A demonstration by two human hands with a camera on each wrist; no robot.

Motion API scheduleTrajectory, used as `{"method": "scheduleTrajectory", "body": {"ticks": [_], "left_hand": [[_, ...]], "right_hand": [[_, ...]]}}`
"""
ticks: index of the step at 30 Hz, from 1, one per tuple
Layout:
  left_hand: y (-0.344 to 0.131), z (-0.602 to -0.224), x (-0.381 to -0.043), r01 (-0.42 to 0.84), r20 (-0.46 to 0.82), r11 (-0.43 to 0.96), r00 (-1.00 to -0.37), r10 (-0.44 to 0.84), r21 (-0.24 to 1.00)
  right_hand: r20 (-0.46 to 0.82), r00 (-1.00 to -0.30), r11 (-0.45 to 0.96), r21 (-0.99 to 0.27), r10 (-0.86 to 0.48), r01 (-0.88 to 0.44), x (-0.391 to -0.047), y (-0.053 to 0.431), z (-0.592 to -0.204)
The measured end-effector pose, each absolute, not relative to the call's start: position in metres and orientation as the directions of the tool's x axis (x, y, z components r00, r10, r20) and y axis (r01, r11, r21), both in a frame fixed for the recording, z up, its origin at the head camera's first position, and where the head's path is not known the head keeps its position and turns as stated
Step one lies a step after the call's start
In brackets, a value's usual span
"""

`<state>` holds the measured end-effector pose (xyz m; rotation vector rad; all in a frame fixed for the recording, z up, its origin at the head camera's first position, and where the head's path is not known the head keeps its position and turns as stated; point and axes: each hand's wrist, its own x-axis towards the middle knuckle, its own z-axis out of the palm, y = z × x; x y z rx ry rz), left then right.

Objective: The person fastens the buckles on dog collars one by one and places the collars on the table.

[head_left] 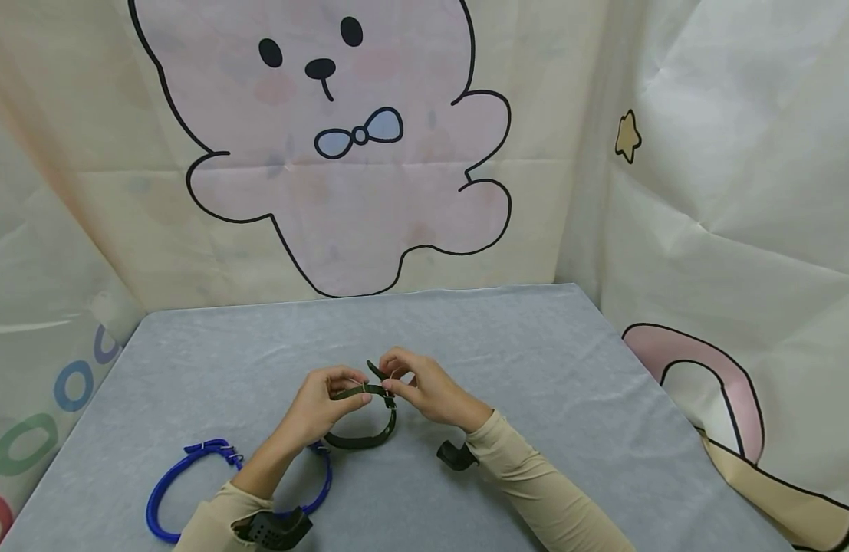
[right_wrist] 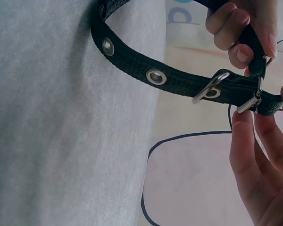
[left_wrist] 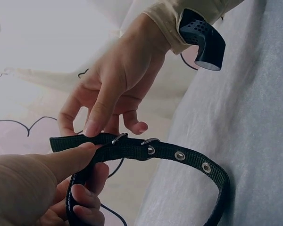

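Note:
A dark green webbing collar (head_left: 362, 442) is held up in a loop above the table between both hands. My left hand (head_left: 317, 402) pinches the strap near the buckle, thumb on top and fingers curled below. My right hand (head_left: 429, 389) pinches the free strap end, which sticks out past the buckle. In the right wrist view the metal buckle (right_wrist: 249, 102) has the strap end through it, close to my right fingertips (right_wrist: 243, 123). Beside it sits a D-ring (right_wrist: 211, 87), and metal eyelets (right_wrist: 156, 76) line the strap.
A blue collar (head_left: 163, 491) with a metal buckle lies on the grey cloth-covered table (head_left: 534, 368), partly hidden under my left forearm. Dark camera units sit on both wrists. Printed fabric walls (head_left: 431, 207) stand behind and at the sides.

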<state>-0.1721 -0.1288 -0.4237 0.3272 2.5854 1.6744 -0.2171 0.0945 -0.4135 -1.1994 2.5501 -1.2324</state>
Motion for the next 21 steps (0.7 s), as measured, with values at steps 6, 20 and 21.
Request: {"method": "scheduleTrajectory", "body": {"ticks": [6,20,21], "left_hand": [[-0.1286,-0.4235,-0.1723,0.156,0.077,0.395,-0.975,0.21,0.905],[-0.1297,-0.4241,-0.1728,0.165,0.082,0.392,-0.972,0.219,0.905],[-0.1297,-0.4245,-0.1731,0.166,0.083,0.389,-0.972,0.221,0.906]], "right_hand": [[0.267,-0.69,0.378,-0.677,-0.673,-0.631,-0.2176,0.0949,-0.4138],[0.245,-0.663,0.327,-0.718,-0.708,-0.614,-0.2209,0.0977,-0.4153],[0.241,-0.661,0.323,-0.723,-0.71,-0.611,-0.221,0.098,-0.4155]]}}
